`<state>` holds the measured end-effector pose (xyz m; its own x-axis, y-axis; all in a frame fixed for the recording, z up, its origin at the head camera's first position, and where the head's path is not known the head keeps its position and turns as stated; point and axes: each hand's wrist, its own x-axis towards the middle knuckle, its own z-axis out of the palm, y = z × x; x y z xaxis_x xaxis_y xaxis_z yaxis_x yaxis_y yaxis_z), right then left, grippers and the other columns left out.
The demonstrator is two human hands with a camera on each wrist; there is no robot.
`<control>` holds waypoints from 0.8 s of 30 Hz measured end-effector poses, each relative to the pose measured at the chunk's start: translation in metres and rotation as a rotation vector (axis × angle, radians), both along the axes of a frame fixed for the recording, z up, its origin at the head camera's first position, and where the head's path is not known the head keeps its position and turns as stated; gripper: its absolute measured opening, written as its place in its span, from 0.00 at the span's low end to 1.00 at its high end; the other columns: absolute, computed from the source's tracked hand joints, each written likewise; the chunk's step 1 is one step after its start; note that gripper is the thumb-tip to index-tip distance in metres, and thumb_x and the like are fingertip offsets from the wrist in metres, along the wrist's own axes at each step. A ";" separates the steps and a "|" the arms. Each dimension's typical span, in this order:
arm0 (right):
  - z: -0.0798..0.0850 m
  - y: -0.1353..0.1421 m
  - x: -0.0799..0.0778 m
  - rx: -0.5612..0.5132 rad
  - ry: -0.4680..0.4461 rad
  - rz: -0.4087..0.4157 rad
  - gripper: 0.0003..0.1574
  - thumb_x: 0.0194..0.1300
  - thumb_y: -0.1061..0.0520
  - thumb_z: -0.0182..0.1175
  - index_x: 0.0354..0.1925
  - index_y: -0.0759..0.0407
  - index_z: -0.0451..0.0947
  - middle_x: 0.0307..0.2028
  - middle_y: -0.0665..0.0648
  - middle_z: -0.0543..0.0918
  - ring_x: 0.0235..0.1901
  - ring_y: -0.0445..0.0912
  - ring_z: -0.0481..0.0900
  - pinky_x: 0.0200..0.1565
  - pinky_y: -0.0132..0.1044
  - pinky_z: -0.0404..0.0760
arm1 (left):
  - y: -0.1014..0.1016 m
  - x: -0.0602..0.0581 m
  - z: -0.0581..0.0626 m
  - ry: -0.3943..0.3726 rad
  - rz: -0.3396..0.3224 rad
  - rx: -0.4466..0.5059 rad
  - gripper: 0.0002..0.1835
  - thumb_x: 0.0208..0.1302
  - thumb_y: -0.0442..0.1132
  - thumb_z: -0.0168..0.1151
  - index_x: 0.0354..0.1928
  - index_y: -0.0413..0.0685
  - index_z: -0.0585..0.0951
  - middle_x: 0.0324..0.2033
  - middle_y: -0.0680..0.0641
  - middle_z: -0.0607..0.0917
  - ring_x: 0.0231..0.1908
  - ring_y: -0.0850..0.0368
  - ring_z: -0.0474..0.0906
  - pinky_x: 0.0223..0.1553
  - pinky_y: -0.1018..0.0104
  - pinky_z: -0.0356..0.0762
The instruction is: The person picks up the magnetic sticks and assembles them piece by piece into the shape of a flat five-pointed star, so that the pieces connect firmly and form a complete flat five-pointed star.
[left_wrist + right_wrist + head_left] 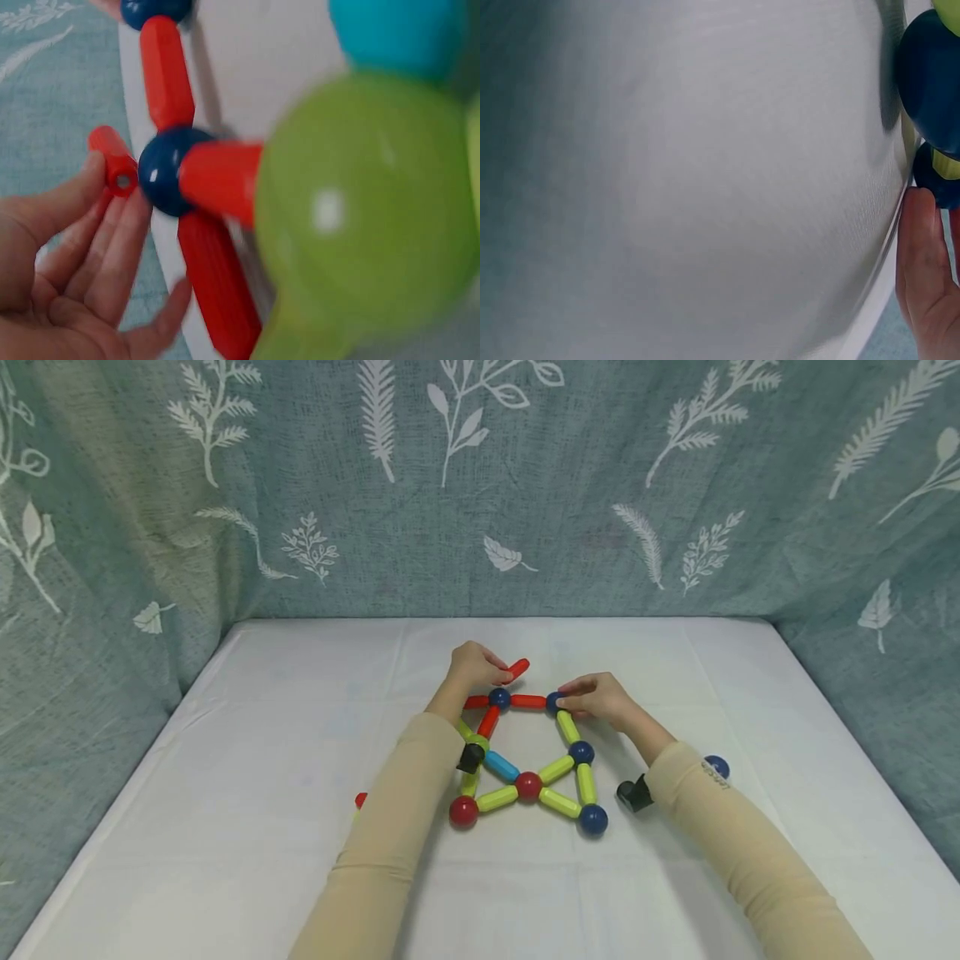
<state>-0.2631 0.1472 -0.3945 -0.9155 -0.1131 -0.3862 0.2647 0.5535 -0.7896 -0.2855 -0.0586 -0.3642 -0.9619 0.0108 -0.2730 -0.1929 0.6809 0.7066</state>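
Note:
My left hand [477, 666] pinches a loose red rod [518, 669] between thumb and fingers, just behind a blue ball [499, 697]. In the left wrist view, the red rod [114, 161] shows a small round end close to that blue ball [176, 171]. My right hand [597, 697] grips the blue ball [554, 702] at the far right corner of a ball-and-rod structure. A red rod [528, 702] joins these two balls. Yellow-green rods [557, 769], a light blue rod [501, 766] and red balls [528, 787] make up the nearer part. My left forearm hides its left side.
A separate blue ball [717, 766] lies to the right, partly behind my right sleeve. At left, a red piece [362, 798] peeks out beside my left sleeve. The white table [247, 735] ends at a patterned curtain [555, 527].

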 end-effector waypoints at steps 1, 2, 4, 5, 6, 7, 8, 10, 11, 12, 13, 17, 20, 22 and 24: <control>0.000 0.000 0.000 0.002 -0.001 0.002 0.23 0.60 0.57 0.61 0.53 0.63 0.74 0.51 0.63 0.75 0.39 0.47 0.75 0.39 0.32 0.78 | 0.004 0.000 -0.001 -0.003 0.019 -0.009 0.10 0.53 0.40 0.67 0.36 0.42 0.85 0.34 0.44 0.84 0.42 0.53 0.75 0.42 0.65 0.73; 0.001 0.001 0.000 0.005 0.000 0.003 0.23 0.60 0.57 0.61 0.53 0.63 0.74 0.51 0.63 0.75 0.39 0.47 0.75 0.39 0.32 0.78 | 0.007 0.000 -0.002 -0.003 0.034 -0.024 0.10 0.53 0.40 0.68 0.36 0.43 0.85 0.35 0.45 0.84 0.42 0.54 0.75 0.41 0.66 0.73; 0.002 0.002 0.000 0.009 0.001 0.003 0.23 0.60 0.57 0.61 0.53 0.63 0.74 0.51 0.63 0.75 0.39 0.47 0.75 0.39 0.32 0.78 | 0.012 0.000 -0.004 0.001 0.063 -0.059 0.10 0.52 0.41 0.68 0.34 0.43 0.86 0.36 0.45 0.83 0.40 0.54 0.75 0.38 0.67 0.74; 0.002 0.002 0.000 0.009 0.002 0.002 0.23 0.60 0.57 0.61 0.53 0.62 0.74 0.51 0.63 0.75 0.39 0.47 0.75 0.39 0.32 0.78 | 0.014 0.001 -0.005 0.004 0.075 -0.076 0.10 0.52 0.41 0.69 0.34 0.43 0.86 0.37 0.45 0.83 0.39 0.54 0.75 0.36 0.68 0.73; 0.002 0.002 0.000 0.010 0.002 0.001 0.23 0.60 0.57 0.61 0.53 0.62 0.74 0.51 0.63 0.76 0.38 0.47 0.75 0.38 0.32 0.78 | 0.016 0.001 -0.006 0.005 0.086 -0.091 0.10 0.51 0.41 0.69 0.33 0.43 0.86 0.37 0.45 0.82 0.37 0.54 0.75 0.34 0.69 0.73; 0.002 0.002 0.000 0.010 0.001 0.000 0.23 0.60 0.57 0.61 0.53 0.62 0.74 0.51 0.63 0.76 0.38 0.47 0.75 0.38 0.32 0.78 | 0.017 0.001 -0.007 0.007 0.095 -0.101 0.10 0.51 0.41 0.69 0.33 0.43 0.86 0.36 0.45 0.83 0.36 0.54 0.76 0.32 0.70 0.73; 0.003 0.002 0.000 0.009 0.001 -0.001 0.23 0.60 0.58 0.61 0.53 0.63 0.74 0.51 0.63 0.76 0.38 0.47 0.75 0.38 0.31 0.78 | 0.018 0.002 -0.008 0.009 0.102 -0.111 0.10 0.50 0.41 0.70 0.32 0.42 0.86 0.36 0.45 0.83 0.35 0.55 0.76 0.31 0.70 0.73; 0.002 0.002 0.000 0.004 0.000 -0.001 0.23 0.60 0.58 0.61 0.53 0.63 0.74 0.51 0.63 0.76 0.37 0.47 0.75 0.37 0.31 0.78 | 0.020 0.003 -0.009 0.009 0.121 -0.116 0.11 0.50 0.41 0.71 0.32 0.42 0.86 0.34 0.45 0.83 0.34 0.55 0.76 0.30 0.71 0.73; 0.002 0.002 0.000 0.002 0.000 -0.001 0.23 0.60 0.58 0.61 0.53 0.63 0.74 0.51 0.63 0.76 0.37 0.46 0.75 0.37 0.31 0.78 | 0.020 0.003 -0.010 0.011 0.128 -0.120 0.11 0.49 0.41 0.71 0.31 0.41 0.85 0.33 0.45 0.83 0.34 0.54 0.76 0.30 0.71 0.73; 0.002 0.002 0.000 -0.001 0.000 0.000 0.23 0.60 0.58 0.61 0.53 0.63 0.74 0.51 0.63 0.76 0.37 0.46 0.75 0.37 0.31 0.78 | 0.021 0.003 -0.010 0.010 0.133 -0.122 0.11 0.49 0.41 0.71 0.31 0.41 0.85 0.33 0.45 0.83 0.34 0.54 0.77 0.31 0.70 0.74; 0.002 0.001 0.000 -0.002 0.000 -0.001 0.23 0.60 0.58 0.61 0.53 0.63 0.74 0.50 0.63 0.76 0.36 0.46 0.75 0.37 0.31 0.78 | 0.021 0.003 -0.011 0.013 0.135 -0.126 0.11 0.49 0.41 0.71 0.31 0.40 0.85 0.32 0.44 0.83 0.34 0.54 0.77 0.31 0.70 0.74; 0.002 0.000 0.000 -0.007 0.000 0.000 0.23 0.60 0.58 0.61 0.53 0.63 0.74 0.50 0.63 0.76 0.35 0.45 0.75 0.36 0.31 0.78 | 0.022 0.004 -0.011 0.025 0.127 -0.163 0.11 0.49 0.41 0.71 0.31 0.40 0.85 0.32 0.44 0.83 0.34 0.53 0.78 0.33 0.69 0.75; 0.002 0.000 0.000 -0.008 0.002 0.003 0.23 0.60 0.58 0.61 0.53 0.63 0.74 0.50 0.63 0.76 0.35 0.45 0.75 0.36 0.31 0.78 | 0.022 0.004 -0.012 0.025 0.126 -0.175 0.12 0.50 0.41 0.70 0.31 0.39 0.84 0.32 0.44 0.84 0.35 0.53 0.78 0.34 0.68 0.76; 0.002 0.000 0.000 -0.007 0.003 0.005 0.23 0.60 0.58 0.61 0.53 0.63 0.74 0.50 0.63 0.76 0.35 0.45 0.75 0.37 0.31 0.78 | 0.023 0.005 -0.012 0.022 0.128 -0.176 0.12 0.50 0.41 0.70 0.32 0.39 0.84 0.33 0.44 0.83 0.35 0.53 0.78 0.34 0.68 0.76; 0.001 0.000 0.001 -0.005 0.004 0.006 0.23 0.60 0.58 0.61 0.53 0.63 0.74 0.50 0.63 0.76 0.35 0.45 0.75 0.37 0.31 0.78 | 0.022 0.006 -0.013 0.021 0.124 -0.170 0.13 0.50 0.41 0.70 0.33 0.38 0.84 0.34 0.43 0.83 0.35 0.53 0.79 0.35 0.68 0.76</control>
